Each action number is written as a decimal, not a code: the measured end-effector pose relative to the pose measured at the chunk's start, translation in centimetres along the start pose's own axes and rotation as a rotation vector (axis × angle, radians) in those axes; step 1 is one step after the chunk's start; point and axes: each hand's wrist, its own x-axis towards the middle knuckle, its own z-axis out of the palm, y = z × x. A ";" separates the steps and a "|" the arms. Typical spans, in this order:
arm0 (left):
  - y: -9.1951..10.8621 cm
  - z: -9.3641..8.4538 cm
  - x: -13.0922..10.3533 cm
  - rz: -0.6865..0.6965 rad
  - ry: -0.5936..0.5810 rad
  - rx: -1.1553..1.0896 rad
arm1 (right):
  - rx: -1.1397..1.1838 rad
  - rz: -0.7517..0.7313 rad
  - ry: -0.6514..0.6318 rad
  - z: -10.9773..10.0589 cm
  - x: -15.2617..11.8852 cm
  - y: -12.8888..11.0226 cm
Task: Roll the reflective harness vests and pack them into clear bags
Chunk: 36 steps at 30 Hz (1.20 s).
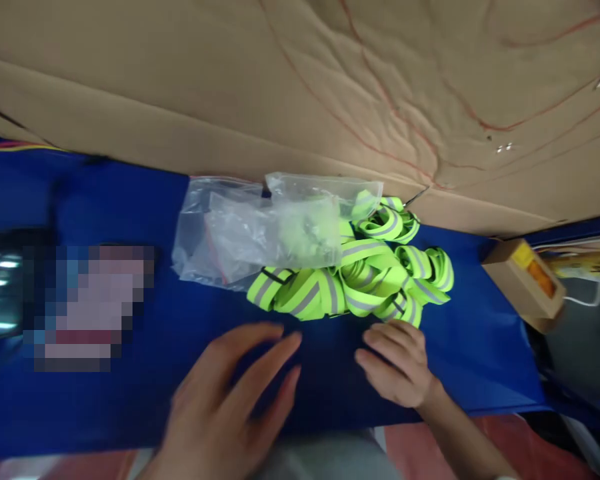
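Note:
My left hand (235, 393) is over the near part of the blue table, its fingers spread and slightly bent, with nothing between them. To its right, my right hand (397, 363) has loosely curled fingers, a small gap showing at the tips and no object visible in them. Its knuckles come close to the front edge of a heap of neon-yellow reflective straps (365, 280) with grey stripes and black buckles; whether they touch is unclear. Clear plastic zip bags (240, 230) lie behind and left of the heap, partly covering it.
Brown cardboard (180, 87) with reddish strings stands along the back of the blue table (480, 360). A small cardboard box (523, 283) sits at the right edge. On the left are a pixelated flat item (93, 307) and a dark glossy object (3, 293) reflecting lights.

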 end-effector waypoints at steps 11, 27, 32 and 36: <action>-3.5 5.0 5.7 0.180 -0.307 0.285 | -0.016 0.309 -0.161 3.0 0.2 3.1; -3.7 6.8 4.0 -0.637 -0.261 -1.173 | 0.359 0.358 -0.212 2.8 3.5 -1.9; -4.2 6.2 4.5 -0.803 -0.133 -1.259 | 0.169 -0.022 -0.375 1.7 4.0 -2.0; -5.3 5.8 5.2 -0.930 -0.030 -1.292 | 0.243 -0.045 -0.612 0.4 3.7 -2.5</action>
